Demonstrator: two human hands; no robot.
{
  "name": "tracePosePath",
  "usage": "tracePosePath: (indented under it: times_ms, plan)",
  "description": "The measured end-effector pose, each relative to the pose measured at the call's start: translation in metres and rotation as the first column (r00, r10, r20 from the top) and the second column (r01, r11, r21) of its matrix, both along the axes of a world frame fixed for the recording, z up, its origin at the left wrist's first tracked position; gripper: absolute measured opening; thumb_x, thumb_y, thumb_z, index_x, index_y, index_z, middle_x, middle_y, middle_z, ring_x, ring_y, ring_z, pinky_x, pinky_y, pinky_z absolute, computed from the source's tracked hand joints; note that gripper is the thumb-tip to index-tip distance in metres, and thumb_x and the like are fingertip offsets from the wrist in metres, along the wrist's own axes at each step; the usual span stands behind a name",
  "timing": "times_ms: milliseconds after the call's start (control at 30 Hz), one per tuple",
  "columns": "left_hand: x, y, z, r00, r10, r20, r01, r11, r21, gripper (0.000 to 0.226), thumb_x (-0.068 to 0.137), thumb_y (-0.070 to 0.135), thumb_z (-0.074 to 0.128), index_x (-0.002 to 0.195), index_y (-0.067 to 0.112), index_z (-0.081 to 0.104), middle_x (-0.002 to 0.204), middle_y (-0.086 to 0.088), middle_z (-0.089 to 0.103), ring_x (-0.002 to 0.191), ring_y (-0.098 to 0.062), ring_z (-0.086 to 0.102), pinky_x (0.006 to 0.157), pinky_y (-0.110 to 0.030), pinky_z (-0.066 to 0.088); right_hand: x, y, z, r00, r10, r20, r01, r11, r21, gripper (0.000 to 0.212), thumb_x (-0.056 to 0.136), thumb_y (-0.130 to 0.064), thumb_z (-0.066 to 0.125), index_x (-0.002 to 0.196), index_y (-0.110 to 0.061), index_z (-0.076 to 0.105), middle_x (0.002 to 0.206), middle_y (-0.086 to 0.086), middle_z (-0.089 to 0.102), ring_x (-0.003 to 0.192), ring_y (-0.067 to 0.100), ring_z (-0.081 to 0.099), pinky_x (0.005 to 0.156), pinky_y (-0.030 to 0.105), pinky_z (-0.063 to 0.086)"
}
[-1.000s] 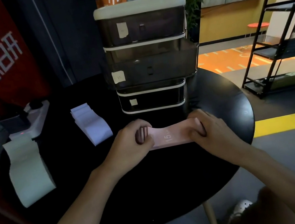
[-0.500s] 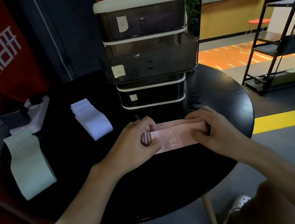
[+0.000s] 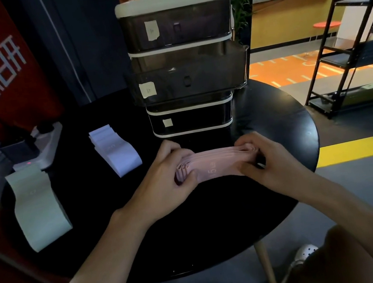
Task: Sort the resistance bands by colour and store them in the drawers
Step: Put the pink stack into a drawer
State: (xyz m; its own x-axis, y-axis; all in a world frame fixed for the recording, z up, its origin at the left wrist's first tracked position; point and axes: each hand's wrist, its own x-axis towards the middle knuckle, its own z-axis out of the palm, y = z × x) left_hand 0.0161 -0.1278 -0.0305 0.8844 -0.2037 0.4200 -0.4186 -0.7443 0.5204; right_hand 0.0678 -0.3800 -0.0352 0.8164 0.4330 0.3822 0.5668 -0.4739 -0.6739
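A stack of pink bands (image 3: 216,164) lies flat between both hands at the middle of the black round table (image 3: 195,228), just in front of the drawer unit (image 3: 183,62). Its long axis runs left to right, one looped end toward each hand. The print "15 LB" on its top face reads sideways. Whether the stack rests on the table or is held just off it cannot be told.

The left hand (image 3: 162,182) grips the left end, with fingers curled over the top and the thumb against the near edge. The right hand (image 3: 269,162) pinches the right end, fingers bent over the loops and the thumb on the near side.

In the unit, the top drawer (image 3: 176,25) and the bottom drawer (image 3: 191,118) sit flush. The middle drawer (image 3: 188,79) is pulled out toward the person and overhangs the bottom one. Each front carries a small paper label.

To the left, well apart from the pink stack, lie the white bands (image 3: 116,150), their long axis running from far left to near right. Farther left, the green bands (image 3: 36,208) lie near the table's edge, long axis roughly far to near, with the far end beside a power strip (image 3: 44,146). A black rack (image 3: 349,44) stands on the floor to the right.
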Motion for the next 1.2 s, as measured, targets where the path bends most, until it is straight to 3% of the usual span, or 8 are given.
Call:
tracePosePath:
  times_ms: [100,200,300,467,733,1000,1133,1200]
  plan:
    - [0.0,0.001,0.0,1.0,-0.008,-0.007,0.008,1.0,-0.02,0.041,0.084,0.032,0.067,0.119,0.012,0.061,0.119,0.007,0.044,0.109,0.0,0.051,0.093,-0.007,0.037,0.002,0.0,-0.001,1.0,-0.008,-0.013,0.007,1.0,-0.019,0.044,0.086,-0.018,0.069,0.125,-0.029,0.051,0.11,-0.02,0.056,0.1,-0.007,0.057,0.08,0.006,0.044]
    - [0.0,0.0,0.002,1.0,-0.022,0.015,0.023,0.997,-0.072,0.03,0.083,0.016,0.074,0.111,0.017,0.064,0.106,0.007,0.057,0.097,-0.004,0.059,0.082,-0.014,0.044,0.001,0.001,0.001,1.0,-0.018,-0.012,0.018,1.0,-0.001,0.034,0.086,-0.017,0.071,0.115,-0.029,0.057,0.101,-0.026,0.057,0.093,-0.015,0.055,0.076,0.001,0.041]
    - [0.0,-0.001,0.004,0.998,-0.011,0.061,0.018,0.994,-0.111,0.031,0.081,0.004,0.075,0.109,0.014,0.066,0.101,0.005,0.062,0.095,-0.007,0.061,0.08,-0.015,0.046,0.0,0.0,0.003,0.999,-0.028,-0.018,0.029,0.998,0.06,0.033,0.085,-0.019,0.072,0.106,-0.038,0.055,0.098,-0.024,0.059,0.093,-0.011,0.057,0.076,0.003,0.043]
    - [0.001,0.003,0.002,0.999,-0.021,-0.024,0.018,0.993,-0.115,0.033,0.084,0.009,0.075,0.115,0.015,0.065,0.104,0.004,0.059,0.098,-0.004,0.059,0.083,-0.011,0.044,0.003,0.001,0.002,0.998,-0.03,-0.059,0.029,0.999,-0.028,0.035,0.086,-0.024,0.071,0.112,-0.036,0.051,0.1,-0.026,0.056,0.093,-0.012,0.055,0.075,0.003,0.043]
    - [-0.002,0.003,0.005,0.999,0.02,-0.049,-0.028,0.986,-0.167,0.034,0.082,0.011,0.076,0.107,0.028,0.062,0.102,0.016,0.064,0.098,0.004,0.06,0.082,-0.007,0.043,0.003,0.0,0.003,0.993,-0.033,-0.116,0.042,0.996,0.076,0.034,0.084,-0.021,0.074,0.098,-0.045,0.054,0.097,-0.02,0.062,0.089,-0.011,0.057,0.073,0.006,0.045]
    - [-0.002,0.007,0.006,0.992,0.013,-0.125,-0.033,0.987,-0.16,0.039,0.084,0.017,0.077,0.114,0.033,0.058,0.11,0.017,0.064,0.106,0.004,0.058,0.088,-0.007,0.042,0.007,-0.004,-0.001,0.996,-0.013,-0.083,0.017,0.999,0.043,0.045,0.084,-0.013,0.07,0.121,-0.034,0.055,0.112,-0.021,0.058,0.099,-0.004,0.056,0.087,0.021,0.047]
    - [-0.002,0.009,0.006,0.99,0.009,-0.138,-0.031,0.987,-0.159,0.039,0.084,0.018,0.078,0.115,0.033,0.059,0.11,0.017,0.064,0.106,0.004,0.058,0.088,-0.009,0.044,0.004,-0.003,-0.002,0.999,0.005,0.034,-0.006,1.0,0.026,0.06,0.085,-0.009,0.067,0.138,-0.031,0.049,0.124,-0.012,0.054,0.113,0.004,0.054,0.092,0.021,0.047]
    - [-0.003,0.009,0.005,0.99,0.009,-0.139,-0.03,0.987,-0.155,0.039,0.084,0.018,0.078,0.115,0.033,0.059,0.11,0.016,0.063,0.106,0.003,0.058,0.088,-0.01,0.044,0.003,-0.003,-0.004,0.995,0.027,0.101,-0.025,1.0,-0.016,0.054,0.088,-0.008,0.065,0.137,-0.027,0.054,0.125,-0.01,0.054,0.113,0.007,0.055,0.094,0.022,0.048]
